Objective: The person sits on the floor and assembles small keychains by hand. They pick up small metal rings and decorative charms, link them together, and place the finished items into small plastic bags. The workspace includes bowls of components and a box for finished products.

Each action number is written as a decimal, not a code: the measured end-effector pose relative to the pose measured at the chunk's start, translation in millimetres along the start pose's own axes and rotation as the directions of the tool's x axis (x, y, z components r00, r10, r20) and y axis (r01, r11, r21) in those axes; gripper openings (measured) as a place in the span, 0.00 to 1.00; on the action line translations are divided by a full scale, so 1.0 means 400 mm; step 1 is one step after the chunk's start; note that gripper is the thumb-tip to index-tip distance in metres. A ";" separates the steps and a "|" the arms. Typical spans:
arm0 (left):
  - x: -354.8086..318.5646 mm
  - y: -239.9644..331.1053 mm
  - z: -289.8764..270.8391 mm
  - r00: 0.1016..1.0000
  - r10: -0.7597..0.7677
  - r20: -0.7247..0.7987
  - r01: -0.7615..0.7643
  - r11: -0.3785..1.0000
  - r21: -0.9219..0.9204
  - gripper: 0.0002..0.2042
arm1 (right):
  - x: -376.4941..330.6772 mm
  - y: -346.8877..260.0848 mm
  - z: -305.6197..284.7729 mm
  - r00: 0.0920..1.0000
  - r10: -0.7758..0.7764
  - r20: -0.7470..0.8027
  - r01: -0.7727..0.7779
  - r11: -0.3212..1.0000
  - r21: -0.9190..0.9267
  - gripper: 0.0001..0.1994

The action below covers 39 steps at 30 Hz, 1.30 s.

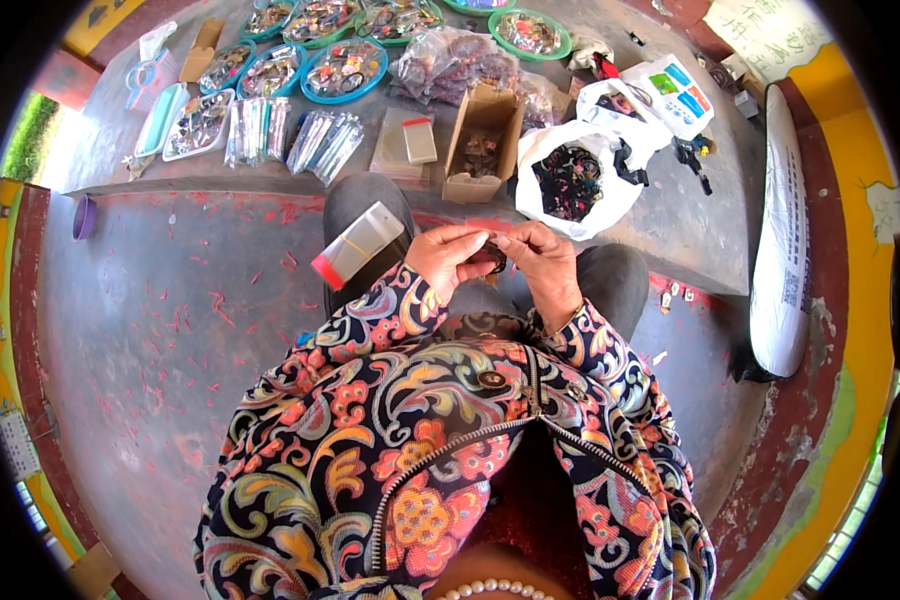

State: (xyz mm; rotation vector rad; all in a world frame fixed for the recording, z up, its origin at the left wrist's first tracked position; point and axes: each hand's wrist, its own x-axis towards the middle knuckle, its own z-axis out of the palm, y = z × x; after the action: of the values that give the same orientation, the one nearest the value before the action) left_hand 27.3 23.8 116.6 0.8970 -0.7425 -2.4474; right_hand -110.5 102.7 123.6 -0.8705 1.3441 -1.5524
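In front of my chest, my left hand (444, 262) and my right hand (544, 268) meet, thumbs and fingertips pinched on a small clear plastic bag with a red top edge (487, 226). A small dark item (493, 258) shows below the fingertips, between the hands; its kind is too small to tell. On my left thigh, beside the left wrist, lies a stack of clear plastic bags (368, 240) with a red edge and a band round it. Past my right hand stands a white plastic bag (610, 196) full of small dark, colourful pieces.
The grey ledge ahead carries an open cardboard box (484, 145), packets of pens (327, 146), a flat clear pack (402, 147), round baskets of small goods (342, 72) and heaped plastic bags (450, 62). A purple bowl (85, 217) is at left. A white sack (780, 240) leans at right.
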 end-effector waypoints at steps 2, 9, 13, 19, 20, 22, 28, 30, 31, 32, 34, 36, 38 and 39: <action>0.004 0.004 -0.009 0.999 -0.035 0.041 0.037 0.999 -0.029 0.10 | -0.001 -0.002 0.001 1.000 -0.015 0.010 0.015 0.999 0.040 0.02; 0.012 0.031 0.000 0.997 -0.042 0.071 0.042 0.999 -0.005 0.08 | -0.001 0.011 -0.020 0.987 -0.159 0.026 0.161 0.978 -0.135 0.02; 0.013 0.032 0.001 0.998 -0.014 0.062 0.017 0.999 -0.041 0.08 | -0.004 -0.007 0.000 0.994 -0.108 -0.014 0.106 0.991 -0.079 0.02; 0.017 0.036 0.006 0.998 -0.032 0.048 0.035 0.998 -0.052 0.07 | -0.004 0.018 -0.012 0.982 -0.190 -0.012 0.183 0.961 -0.208 0.02; 0.016 0.036 0.006 0.998 -0.035 0.051 0.038 0.998 -0.058 0.07 | -0.003 0.019 -0.013 0.978 -0.208 -0.007 0.203 0.960 -0.192 0.02; 0.018 0.031 0.000 0.998 -0.036 0.060 0.041 0.996 -0.074 0.07 | -0.004 0.014 -0.011 0.985 -0.174 -0.011 0.171 0.976 -0.137 0.02; 0.016 0.022 -0.005 0.994 -0.020 0.108 0.034 0.992 -0.124 0.07 | -0.009 0.018 -0.021 1.000 0.025 -0.012 -0.025 0.999 0.023 0.05; 0.016 0.019 -0.007 0.993 -0.030 0.114 0.047 0.988 -0.149 0.07 | -0.010 0.030 -0.024 1.000 0.020 0.021 -0.021 0.995 0.094 0.06; 0.017 0.016 -0.009 0.992 -0.030 0.123 0.050 0.986 -0.160 0.07 | -0.011 0.031 -0.023 1.000 0.018 0.024 -0.020 0.993 0.112 0.06; 0.019 0.013 -0.012 0.991 -0.030 0.132 0.052 0.984 -0.171 0.08 | -0.011 0.031 -0.022 1.000 0.016 0.027 -0.019 0.991 0.131 0.06; 0.019 0.011 -0.016 0.988 -0.026 0.153 0.054 0.982 -0.183 0.08 | -0.010 0.039 -0.024 0.997 0.066 0.034 -0.071 0.978 0.197 0.06; 0.018 0.012 -0.018 0.984 -0.020 0.178 0.054 0.981 -0.185 0.08 | -0.008 0.065 -0.036 0.984 0.169 0.050 -0.176 0.941 0.290 0.07; 0.019 0.003 -0.029 0.985 -0.010 0.170 0.042 0.981 -0.187 0.08 | -0.007 0.076 -0.034 0.979 0.195 0.054 -0.201 0.918 0.342 0.07; 0.018 0.000 -0.034 0.986 -0.005 0.166 0.037 0.981 -0.188 0.08 | -0.007 0.079 -0.032 0.977 0.207 0.056 -0.213 0.905 0.368 0.07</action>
State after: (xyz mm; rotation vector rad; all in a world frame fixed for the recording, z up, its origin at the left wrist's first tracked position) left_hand 31.5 15.1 104.5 0.6392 -0.5426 -2.5821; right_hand -115.8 109.2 90.6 -0.4823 1.0435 -1.5566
